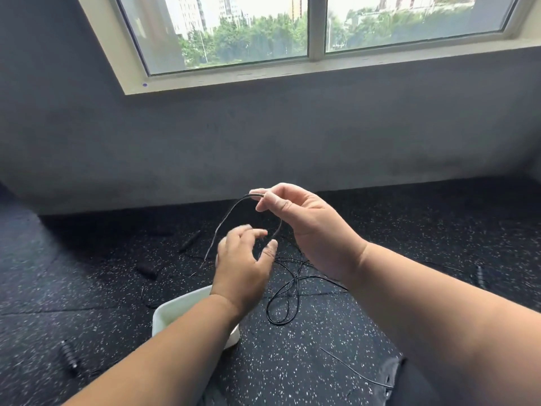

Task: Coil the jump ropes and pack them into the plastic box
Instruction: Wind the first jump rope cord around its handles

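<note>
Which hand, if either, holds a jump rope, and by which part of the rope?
The right hand pinches the black jump rope at the top of a raised loop. The left hand holds nothing.

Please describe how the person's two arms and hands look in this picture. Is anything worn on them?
Both forearms are bare up to the frame's edge: no sleeves show. The left hand and the right hand wear no gloves, and no rings, watch or bracelet can be seen on the fingers or wrists. The nails look short and unpainted. The left hand's fingers are slightly blurred. I see no markings.

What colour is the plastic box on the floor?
White: the plastic box shows best in the head view, under the left forearm.
</note>
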The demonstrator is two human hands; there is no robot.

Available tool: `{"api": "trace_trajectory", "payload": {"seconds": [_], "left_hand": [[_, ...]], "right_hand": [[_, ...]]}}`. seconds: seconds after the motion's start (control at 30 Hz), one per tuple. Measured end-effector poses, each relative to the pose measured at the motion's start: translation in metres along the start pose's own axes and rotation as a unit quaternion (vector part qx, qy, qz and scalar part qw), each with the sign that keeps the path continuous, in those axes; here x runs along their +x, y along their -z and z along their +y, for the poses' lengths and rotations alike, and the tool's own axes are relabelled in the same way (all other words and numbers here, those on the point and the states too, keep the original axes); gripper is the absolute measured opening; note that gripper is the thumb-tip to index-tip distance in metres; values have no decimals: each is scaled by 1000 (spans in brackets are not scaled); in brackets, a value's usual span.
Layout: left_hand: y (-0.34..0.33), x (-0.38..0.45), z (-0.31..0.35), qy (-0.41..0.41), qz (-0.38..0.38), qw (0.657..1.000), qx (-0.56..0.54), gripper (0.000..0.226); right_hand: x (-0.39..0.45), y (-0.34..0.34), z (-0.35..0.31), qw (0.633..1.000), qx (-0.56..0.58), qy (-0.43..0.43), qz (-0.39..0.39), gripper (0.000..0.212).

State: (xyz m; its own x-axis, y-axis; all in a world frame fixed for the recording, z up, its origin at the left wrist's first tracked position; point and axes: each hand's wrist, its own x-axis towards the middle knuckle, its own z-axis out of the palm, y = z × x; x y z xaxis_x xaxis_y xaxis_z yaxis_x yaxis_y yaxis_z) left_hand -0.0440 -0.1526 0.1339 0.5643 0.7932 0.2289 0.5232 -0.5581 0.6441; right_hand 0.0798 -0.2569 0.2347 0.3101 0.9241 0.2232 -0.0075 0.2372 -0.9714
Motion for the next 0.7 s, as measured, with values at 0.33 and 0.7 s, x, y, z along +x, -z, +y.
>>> {"api": "trace_trajectory", "payload": {"seconds": [0.33,0.7], "left_hand": [[-1,13,-1,-154,222,962,-27,29],[-35,31,-7,34,-101,966,-235,46]], "right_hand": [[1,39,7,996,-39,-31,79,24],[13,47,19,998,-35,-5,51,17]]}}
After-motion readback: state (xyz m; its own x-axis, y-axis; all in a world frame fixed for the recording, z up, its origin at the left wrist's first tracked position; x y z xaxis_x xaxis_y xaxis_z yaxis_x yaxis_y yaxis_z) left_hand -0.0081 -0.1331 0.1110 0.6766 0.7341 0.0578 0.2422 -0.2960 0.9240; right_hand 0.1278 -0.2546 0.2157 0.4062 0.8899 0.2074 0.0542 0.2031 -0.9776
